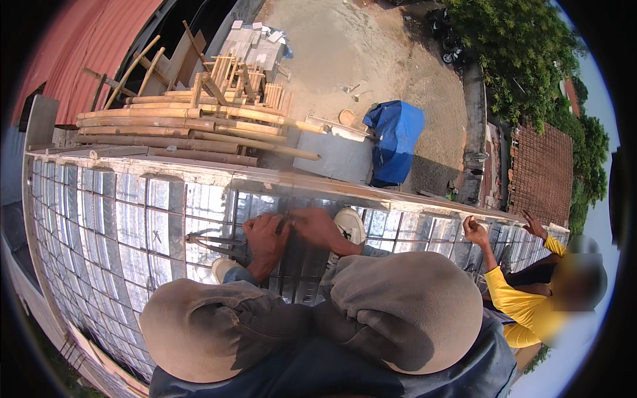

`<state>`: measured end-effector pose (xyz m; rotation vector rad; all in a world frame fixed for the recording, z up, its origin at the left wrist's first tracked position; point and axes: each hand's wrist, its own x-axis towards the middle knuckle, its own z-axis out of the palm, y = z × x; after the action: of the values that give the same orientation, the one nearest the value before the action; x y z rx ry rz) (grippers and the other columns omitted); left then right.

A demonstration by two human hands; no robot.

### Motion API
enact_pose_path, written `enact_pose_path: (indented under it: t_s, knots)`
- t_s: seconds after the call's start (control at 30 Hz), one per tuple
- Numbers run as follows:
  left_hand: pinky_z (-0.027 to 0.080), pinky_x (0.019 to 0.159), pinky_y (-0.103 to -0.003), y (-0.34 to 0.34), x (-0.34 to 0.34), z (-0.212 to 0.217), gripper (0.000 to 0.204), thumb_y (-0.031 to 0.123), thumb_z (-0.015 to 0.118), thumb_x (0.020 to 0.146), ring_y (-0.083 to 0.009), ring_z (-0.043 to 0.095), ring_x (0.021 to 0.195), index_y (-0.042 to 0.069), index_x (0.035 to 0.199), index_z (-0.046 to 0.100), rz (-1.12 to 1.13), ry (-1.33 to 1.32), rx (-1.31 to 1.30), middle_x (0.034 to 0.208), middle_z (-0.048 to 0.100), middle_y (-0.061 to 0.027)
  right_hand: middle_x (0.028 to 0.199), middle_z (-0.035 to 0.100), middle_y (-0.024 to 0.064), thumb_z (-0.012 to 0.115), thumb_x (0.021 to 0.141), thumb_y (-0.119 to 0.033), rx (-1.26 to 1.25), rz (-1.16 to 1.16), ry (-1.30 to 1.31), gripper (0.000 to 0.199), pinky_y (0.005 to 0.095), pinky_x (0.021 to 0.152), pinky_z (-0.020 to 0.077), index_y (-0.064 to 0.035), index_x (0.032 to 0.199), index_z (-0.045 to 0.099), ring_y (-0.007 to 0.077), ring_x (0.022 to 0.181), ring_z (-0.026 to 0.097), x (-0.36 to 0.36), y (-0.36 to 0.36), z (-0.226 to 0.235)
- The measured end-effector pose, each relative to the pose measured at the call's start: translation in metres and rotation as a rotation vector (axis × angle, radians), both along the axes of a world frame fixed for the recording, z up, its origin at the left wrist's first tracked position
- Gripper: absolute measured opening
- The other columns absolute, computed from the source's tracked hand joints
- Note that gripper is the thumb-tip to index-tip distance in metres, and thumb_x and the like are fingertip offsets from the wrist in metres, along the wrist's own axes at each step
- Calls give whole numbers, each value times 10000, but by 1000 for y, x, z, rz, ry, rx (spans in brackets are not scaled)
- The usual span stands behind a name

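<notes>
Two hands are meeting low between the person's bent knees, both pressing on the corrugated metal roof sheet (pixel 133 219). The left hand (pixel 265 235) is curling closed with knuckles up, and the right hand (pixel 317 227) is lying beside it with fingers bent; between their fingertips a small dark object (pixel 284 224) is showing, too small to identify, so whether either hand is gripping it cannot be told. Just left of the left fingers, a pair of metal pliers or snips (pixel 209 242) is lying on the sheet, its long axis running roughly left to right, its handles spreading toward the hand and its tip pointing away to the left.

Shiny ribbed panels are reflecting bright sunlight, curving under the fisheye. Beyond the fingers, past the roof edge, a stack of bamboo poles (pixel 192 126) is lying lengthwise, with a blue tarp bundle (pixel 395 139) on sandy ground. To the right, another person's hand (pixel 474 231), in a yellow sleeve, is touching the roof edge.
</notes>
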<state>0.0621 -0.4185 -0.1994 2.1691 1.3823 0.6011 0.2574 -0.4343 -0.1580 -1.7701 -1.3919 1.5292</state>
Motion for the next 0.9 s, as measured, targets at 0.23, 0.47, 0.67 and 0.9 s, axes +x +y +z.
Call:
enact_pose_path:
  t_s: [0.23,0.47,0.67,0.9]
  knots:
    - [366,932,-447,3,3,2,201,223,786,861,-235,674,952,106,1020,746,-42,23,2,1018,734,-39,976,744,232,626,914,-192,165,47,-38,326,491,858,562,-66,1180,765,428,913,708,2,4,-7]
    - [378,914,-446,5,4,-3,121,141,761,874,-272,669,933,104,989,752,-41,-119,-194,958,724,-66,989,748,217,633,919,-212,194,115,-37,264,519,877,550,-80,1100,773,450,933,698,5,11,-4]
    - [416,946,-446,27,0,4,123,158,760,902,-308,696,917,89,1002,745,-50,-240,-607,919,737,-106,1007,755,208,639,929,-232,68,54,-146,241,519,886,545,-81,1045,786,441,959,700,-1,4,-1]
    - [508,864,-416,30,-2,10,154,152,777,903,-275,714,823,40,1005,750,-72,-158,-530,881,742,-134,989,752,226,629,918,-211,65,-70,-90,272,503,885,547,-49,1068,788,440,946,703,0,1,-4]
